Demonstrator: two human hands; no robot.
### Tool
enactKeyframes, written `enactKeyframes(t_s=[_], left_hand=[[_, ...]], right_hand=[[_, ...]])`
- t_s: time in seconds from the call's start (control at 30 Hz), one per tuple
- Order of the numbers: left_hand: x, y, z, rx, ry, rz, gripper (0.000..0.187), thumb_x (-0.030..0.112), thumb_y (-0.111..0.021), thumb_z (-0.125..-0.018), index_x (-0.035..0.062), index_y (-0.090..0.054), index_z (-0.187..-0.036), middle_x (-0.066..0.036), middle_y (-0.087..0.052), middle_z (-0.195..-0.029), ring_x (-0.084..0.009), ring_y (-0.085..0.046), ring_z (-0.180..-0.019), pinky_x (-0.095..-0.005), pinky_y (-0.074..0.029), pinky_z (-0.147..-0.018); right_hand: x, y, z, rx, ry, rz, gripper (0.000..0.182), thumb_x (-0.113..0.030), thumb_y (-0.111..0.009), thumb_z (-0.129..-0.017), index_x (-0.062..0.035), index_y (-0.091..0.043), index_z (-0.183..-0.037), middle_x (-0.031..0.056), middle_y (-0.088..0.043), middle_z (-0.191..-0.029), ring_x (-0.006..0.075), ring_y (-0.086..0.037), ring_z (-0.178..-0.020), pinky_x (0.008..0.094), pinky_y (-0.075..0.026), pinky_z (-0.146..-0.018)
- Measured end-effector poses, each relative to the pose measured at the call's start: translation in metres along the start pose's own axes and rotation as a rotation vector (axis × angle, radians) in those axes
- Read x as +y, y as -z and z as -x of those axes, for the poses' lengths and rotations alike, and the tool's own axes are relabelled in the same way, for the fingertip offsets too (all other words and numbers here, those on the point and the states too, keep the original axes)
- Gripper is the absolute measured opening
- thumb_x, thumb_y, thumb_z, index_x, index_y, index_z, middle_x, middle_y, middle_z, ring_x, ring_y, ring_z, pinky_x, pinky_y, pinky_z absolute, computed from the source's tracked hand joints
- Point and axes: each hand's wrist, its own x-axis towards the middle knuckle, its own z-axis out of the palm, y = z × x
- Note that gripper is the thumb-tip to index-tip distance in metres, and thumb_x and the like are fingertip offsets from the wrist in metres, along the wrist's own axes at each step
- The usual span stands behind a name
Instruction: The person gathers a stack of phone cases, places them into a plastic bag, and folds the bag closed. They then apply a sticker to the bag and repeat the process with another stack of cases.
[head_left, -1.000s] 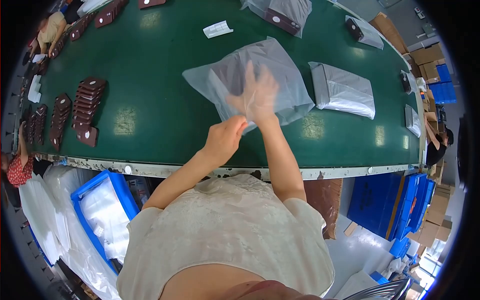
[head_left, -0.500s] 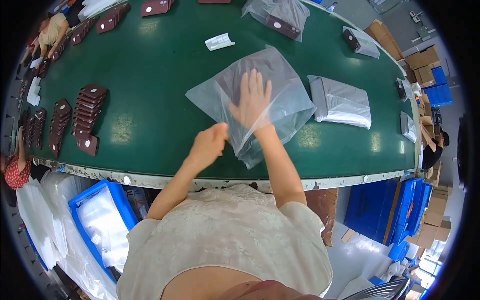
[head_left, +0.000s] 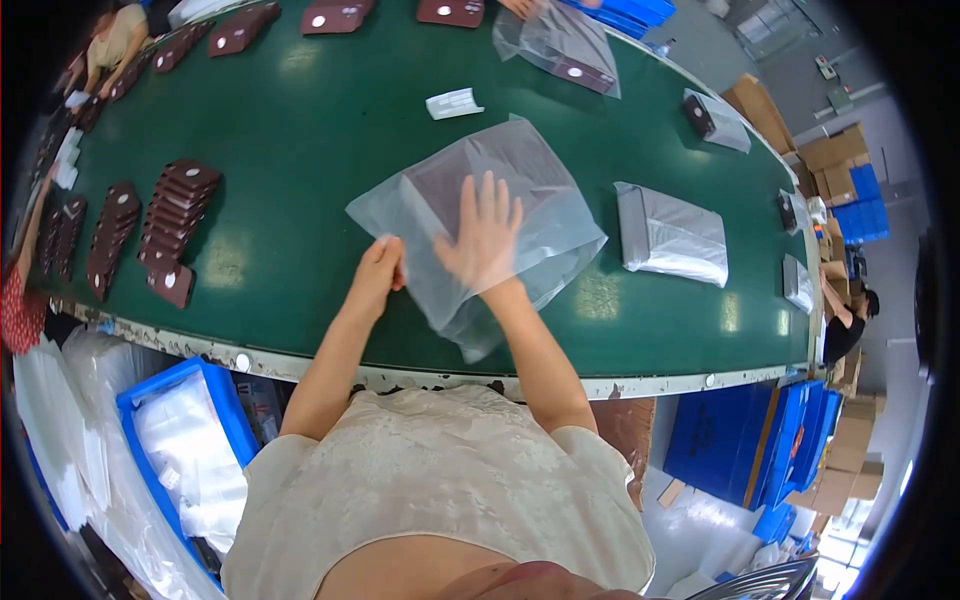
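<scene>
A clear plastic bag (head_left: 560,230) lies on the green table with a flat brownish stack inside it. My right hand (head_left: 484,235) is inside or under the bag's film, fingers spread over the stack. At the bag's left edge my left hand (head_left: 381,268) is closed, the fingers curled by the film; whether they pinch it is too small to tell. To the right lies a wrapped grey package (head_left: 675,235). A small white label sheet (head_left: 454,104) is beyond the bag.
Fanned brown pieces (head_left: 180,215) stand in rows at the left of the green table (head_left: 290,220). Another bagged stack (head_left: 575,60) is at the back, with a person's hand (head_left: 520,8) on it. A blue crate (head_left: 225,420) sits below the table's left edge.
The bag's left side has been drawn left and spread wider. My left hand has moved left and slightly up in view. A person's hand has appeared at the back bag.
</scene>
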Motion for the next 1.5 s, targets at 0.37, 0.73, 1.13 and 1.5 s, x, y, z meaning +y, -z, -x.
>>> enactKeyframes(t_s=[0.37,0.73,1.13,1.5], left_hand=[[0.053,0.200,0.061,0.376,-0.015,-0.698,0.023,0.026,-0.052,-0.102,0.0042,-0.056,-0.096,-0.009,-0.063,-0.083,-0.0184,-0.062,-0.074,-0.0330,-0.050,-0.066],[0.023,0.102,0.001,0.769,-0.635,-0.445,0.054,0.003,-0.041,-0.102,-0.0032,-0.025,-0.153,-0.025,-0.041,-0.151,-0.0360,-0.044,-0.137,-0.0372,-0.034,-0.113],[0.017,0.109,-0.003,0.737,-0.631,-0.314,0.054,-0.004,-0.036,-0.099,-0.0016,-0.029,-0.152,-0.021,-0.045,-0.147,-0.0323,-0.048,-0.133,-0.0356,-0.037,-0.111],[0.076,0.079,0.026,0.713,-0.473,-0.061,0.048,0.018,-0.032,-0.106,-0.0008,-0.034,-0.150,-0.016,-0.046,-0.148,-0.0263,-0.044,-0.136,-0.0336,-0.030,-0.115]], right_hand=[[-0.183,-0.069,-0.031,-0.039,0.225,-0.151,0.089,-0.036,-0.067,-0.077,0.0064,-0.033,-0.148,0.0342,-0.030,-0.152,0.0511,-0.028,-0.142,0.0663,-0.016,-0.114],[-0.132,-0.067,-0.005,0.023,0.324,-0.502,0.100,-0.029,-0.074,-0.075,0.0104,-0.023,-0.150,0.0341,-0.026,-0.155,0.0503,-0.024,-0.144,0.0609,-0.017,-0.116],[-0.134,-0.093,-0.019,0.039,0.167,-0.485,0.094,-0.026,-0.075,-0.075,0.0133,-0.029,-0.146,0.0291,-0.060,-0.123,0.0465,-0.060,-0.109,0.0567,-0.043,-0.096],[-0.109,-0.041,0.005,-0.432,0.275,-0.106,0.071,-0.037,-0.069,-0.088,0.0081,-0.048,-0.138,0.0287,-0.058,-0.130,0.0447,-0.057,-0.117,0.0503,-0.045,-0.097]])
